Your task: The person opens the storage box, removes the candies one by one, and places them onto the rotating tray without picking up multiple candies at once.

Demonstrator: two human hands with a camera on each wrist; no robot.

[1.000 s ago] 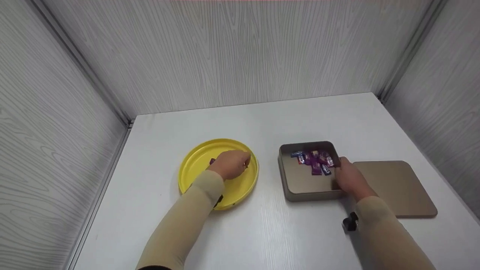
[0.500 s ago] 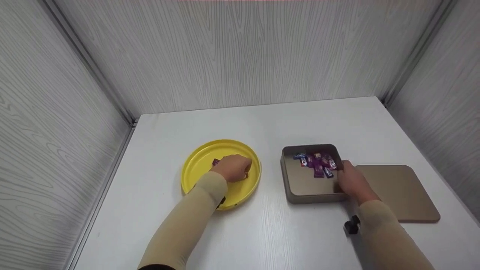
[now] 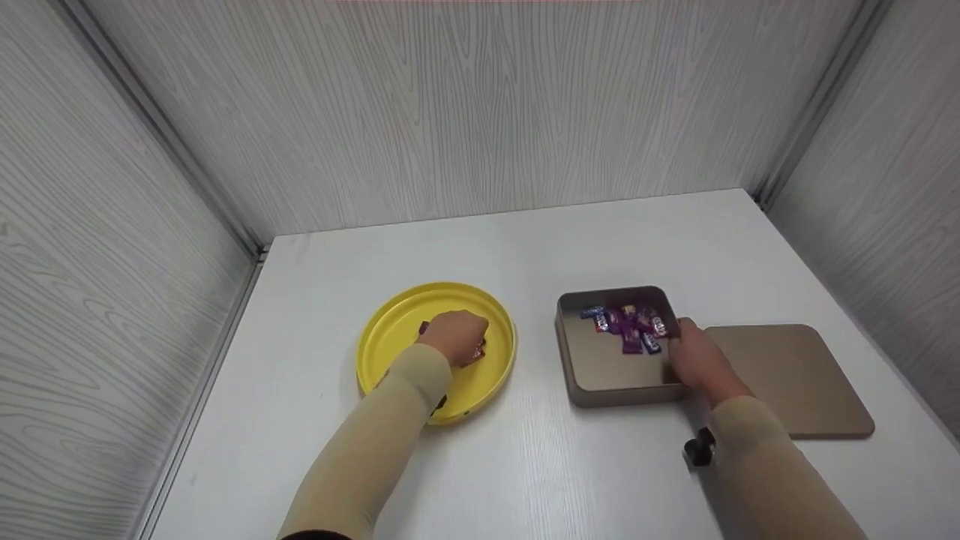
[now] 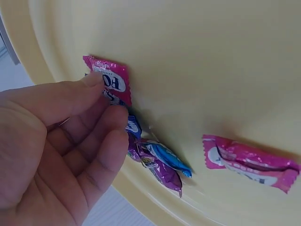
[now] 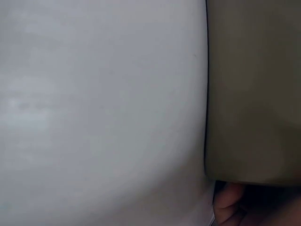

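Note:
My left hand [image 3: 453, 336] reaches into the yellow round tray [image 3: 390, 319]. In the left wrist view its thumb and forefinger pinch a pink wrapped candy [image 4: 115, 80]. Just beneath the fingers lie a blue wrapped candy [image 4: 164, 157] and a purple wrapped candy [image 4: 162, 174], bunched near the rim. Another pink candy [image 4: 251, 162] lies apart from them. My right hand [image 3: 701, 360] grips the right wall of a bronze square tin [image 3: 619, 375]. Several purple and blue candies [image 3: 632, 341] sit towards the tin's back. The right wrist view shows mostly the tin's side, with only some fingers [image 5: 229, 197] visible.
A flat bronze lid [image 3: 787, 382] lies on the white table [image 3: 525, 465] to the right of the tin, partly behind my right forearm. Grain-patterned panels [image 3: 450, 112] wall the table at the back and on both sides.
My left hand has shifted slightly left within the yellow tray, and more of the candy at its fingertips shows. My right hand keeps its place on the tin. The head view has shifted a little.

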